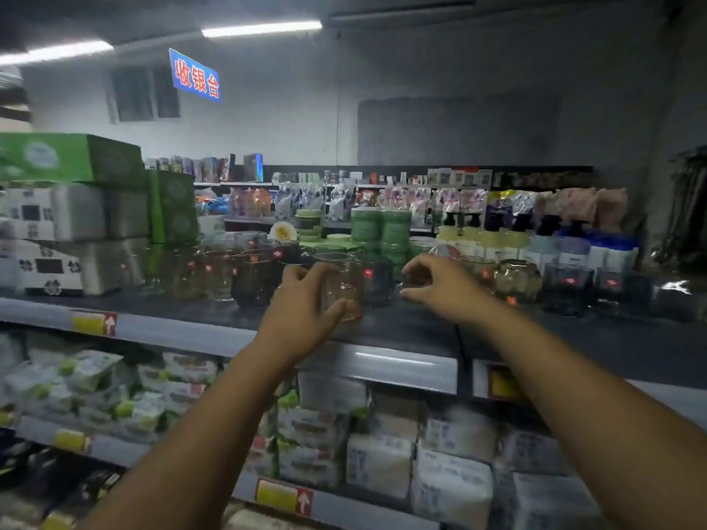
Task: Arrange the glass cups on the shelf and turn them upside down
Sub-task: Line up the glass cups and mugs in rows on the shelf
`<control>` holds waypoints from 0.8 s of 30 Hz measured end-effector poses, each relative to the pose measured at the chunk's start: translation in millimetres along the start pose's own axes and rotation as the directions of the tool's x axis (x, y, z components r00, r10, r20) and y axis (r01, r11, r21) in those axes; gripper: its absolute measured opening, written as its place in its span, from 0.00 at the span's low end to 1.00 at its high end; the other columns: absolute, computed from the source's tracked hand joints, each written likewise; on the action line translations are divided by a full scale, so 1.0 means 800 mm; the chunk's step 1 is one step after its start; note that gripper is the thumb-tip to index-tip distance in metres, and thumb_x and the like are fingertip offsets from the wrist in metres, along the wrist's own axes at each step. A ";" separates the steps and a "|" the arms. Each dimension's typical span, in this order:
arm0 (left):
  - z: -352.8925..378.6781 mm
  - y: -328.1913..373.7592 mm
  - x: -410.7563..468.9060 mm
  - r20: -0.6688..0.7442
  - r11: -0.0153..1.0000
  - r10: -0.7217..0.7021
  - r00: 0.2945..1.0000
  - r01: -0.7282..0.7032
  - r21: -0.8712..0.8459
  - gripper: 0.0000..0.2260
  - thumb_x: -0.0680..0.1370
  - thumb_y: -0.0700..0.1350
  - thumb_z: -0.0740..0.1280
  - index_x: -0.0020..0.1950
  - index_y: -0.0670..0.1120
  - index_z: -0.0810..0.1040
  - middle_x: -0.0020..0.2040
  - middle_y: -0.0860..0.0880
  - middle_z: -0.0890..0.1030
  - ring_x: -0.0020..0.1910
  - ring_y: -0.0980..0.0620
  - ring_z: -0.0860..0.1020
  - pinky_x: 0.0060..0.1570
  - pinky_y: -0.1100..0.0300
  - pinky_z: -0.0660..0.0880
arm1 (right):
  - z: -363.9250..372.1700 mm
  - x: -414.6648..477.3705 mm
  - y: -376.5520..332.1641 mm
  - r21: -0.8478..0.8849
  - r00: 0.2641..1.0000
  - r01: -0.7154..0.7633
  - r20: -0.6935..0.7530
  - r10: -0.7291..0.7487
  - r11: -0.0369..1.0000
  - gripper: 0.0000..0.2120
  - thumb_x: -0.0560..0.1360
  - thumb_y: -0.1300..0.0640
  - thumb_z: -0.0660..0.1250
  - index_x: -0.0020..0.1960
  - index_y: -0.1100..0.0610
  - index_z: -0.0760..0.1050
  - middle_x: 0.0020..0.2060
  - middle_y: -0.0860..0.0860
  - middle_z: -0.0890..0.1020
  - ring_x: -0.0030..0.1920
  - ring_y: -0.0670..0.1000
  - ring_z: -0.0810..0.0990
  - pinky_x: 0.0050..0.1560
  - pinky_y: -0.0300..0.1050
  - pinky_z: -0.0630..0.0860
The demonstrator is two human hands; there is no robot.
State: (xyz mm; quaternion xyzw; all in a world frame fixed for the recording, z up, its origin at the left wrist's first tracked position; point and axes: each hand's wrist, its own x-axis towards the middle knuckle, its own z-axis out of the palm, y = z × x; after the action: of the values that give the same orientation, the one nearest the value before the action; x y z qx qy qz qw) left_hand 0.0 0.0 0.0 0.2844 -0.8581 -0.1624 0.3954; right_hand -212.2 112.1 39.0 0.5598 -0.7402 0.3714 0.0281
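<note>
Glass cups crowd the dark top shelf [401, 327]; nearest, the left hand [302, 311] wraps a clear cup [342, 286] at the shelf's front edge, thumb low on its wall, fingers curled round the far side, mouth up. At three o'clock of it the right hand [440, 286] hovers half-curled with fingertips pinched; whether it holds anything I cannot tell. Beyond, at twelve o'clock, a smoky cup [377, 279] and others stand; hard, slick and breakable, I'd say, best gripped mid-wall.

grey wall [440, 120] | ceiling tube lights [262, 28] | blue hanging sign [195, 75] | dim shop
</note>
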 end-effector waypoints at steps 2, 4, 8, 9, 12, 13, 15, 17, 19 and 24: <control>0.010 -0.007 0.022 0.018 0.995 -0.031 0.999 0.029 0.100 0.24 0.77 0.57 0.70 0.71 0.59 0.69 0.63 0.46 0.68 0.55 0.42 0.78 0.60 0.46 0.78 | 0.008 0.029 0.011 -0.035 1.000 -0.029 -0.006 0.028 0.999 0.19 0.72 0.58 0.77 0.61 0.58 0.78 0.57 0.53 0.82 0.58 0.53 0.80 0.62 0.49 0.77; 0.022 -0.014 0.035 0.075 0.981 -0.079 0.994 0.064 0.185 0.26 0.77 0.61 0.69 0.72 0.61 0.65 0.64 0.46 0.68 0.55 0.41 0.79 0.57 0.45 0.79 | 0.016 0.054 0.019 -0.115 0.998 -0.045 0.029 0.049 0.992 0.23 0.73 0.58 0.76 0.65 0.58 0.75 0.62 0.54 0.79 0.61 0.54 0.78 0.62 0.46 0.74; 0.037 -0.026 0.050 0.086 0.971 -0.120 0.989 0.099 0.220 0.28 0.75 0.66 0.67 0.71 0.61 0.63 0.60 0.46 0.71 0.55 0.42 0.80 0.55 0.47 0.79 | 0.034 0.096 0.027 -0.191 0.994 -0.094 0.043 0.104 0.977 0.29 0.75 0.56 0.72 0.73 0.59 0.68 0.70 0.57 0.73 0.66 0.56 0.74 0.63 0.47 0.72; 0.040 -0.028 0.054 0.060 0.971 -0.116 0.991 0.101 0.216 0.27 0.75 0.67 0.66 0.69 0.60 0.64 0.58 0.47 0.72 0.54 0.42 0.80 0.53 0.48 0.79 | 0.038 0.103 0.028 -0.175 0.990 -0.133 0.030 0.140 0.976 0.29 0.76 0.56 0.71 0.74 0.59 0.68 0.70 0.57 0.73 0.66 0.56 0.75 0.61 0.46 0.72; 0.043 -0.028 0.056 0.007 0.974 -0.100 0.995 0.097 0.204 0.27 0.73 0.71 0.65 0.64 0.57 0.65 0.56 0.48 0.72 0.51 0.43 0.80 0.51 0.48 0.80 | 0.044 0.118 0.027 -0.055 0.964 -0.267 -0.006 0.267 0.962 0.20 0.77 0.56 0.69 0.66 0.62 0.75 0.59 0.57 0.81 0.54 0.56 0.81 0.49 0.45 0.75; 0.044 -0.029 0.057 0.001 0.974 -0.101 0.995 0.099 0.203 0.28 0.72 0.72 0.65 0.64 0.57 0.64 0.57 0.48 0.71 0.51 0.43 0.79 0.50 0.48 0.80 | 0.044 0.119 0.026 0.029 0.954 -0.301 -0.006 0.301 0.953 0.15 0.77 0.58 0.68 0.60 0.65 0.78 0.50 0.58 0.82 0.44 0.56 0.83 0.41 0.45 0.76; 0.044 -0.029 0.057 -0.007 0.973 -0.115 0.993 0.114 0.199 0.31 0.71 0.74 0.64 0.64 0.56 0.64 0.58 0.48 0.71 0.52 0.43 0.79 0.49 0.47 0.80 | 0.041 0.114 0.026 0.225 0.926 -0.373 0.027 0.377 0.900 0.07 0.77 0.62 0.67 0.48 0.67 0.79 0.38 0.60 0.80 0.28 0.54 0.77 0.28 0.42 0.71; 0.042 -0.033 0.057 -0.027 0.983 -0.122 0.992 0.125 0.137 0.31 0.69 0.75 0.65 0.61 0.55 0.65 0.56 0.48 0.71 0.51 0.42 0.79 0.49 0.46 0.80 | 0.034 0.102 0.024 0.368 0.885 -0.458 0.108 0.452 0.809 0.05 0.78 0.62 0.66 0.44 0.62 0.77 0.35 0.57 0.80 0.23 0.50 0.74 0.24 0.39 0.67; 0.040 -0.037 0.056 -0.030 0.989 -0.124 0.992 0.126 0.076 0.31 0.68 0.75 0.67 0.57 0.54 0.65 0.53 0.48 0.72 0.50 0.43 0.78 0.49 0.47 0.79 | 0.028 0.087 0.020 0.417 0.845 -0.532 0.210 0.491 0.737 0.06 0.80 0.57 0.67 0.45 0.58 0.76 0.34 0.53 0.80 0.24 0.49 0.74 0.25 0.38 0.67; 0.034 -0.045 0.052 -0.018 0.993 -0.088 0.996 0.086 -0.083 0.30 0.65 0.71 0.74 0.50 0.54 0.62 0.49 0.54 0.80 0.47 0.47 0.81 0.47 0.46 0.80 | 0.028 0.051 0.011 0.498 0.792 -0.600 0.255 0.555 0.627 0.11 0.83 0.50 0.65 0.46 0.56 0.73 0.40 0.52 0.83 0.30 0.52 0.82 0.31 0.45 0.77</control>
State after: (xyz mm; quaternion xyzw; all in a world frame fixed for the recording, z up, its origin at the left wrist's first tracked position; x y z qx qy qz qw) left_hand -29.7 -52.3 -11.0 0.3069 -0.8332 -0.2115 0.4085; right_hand -227.0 66.9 37.1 0.2897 -0.7397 0.5367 -0.2844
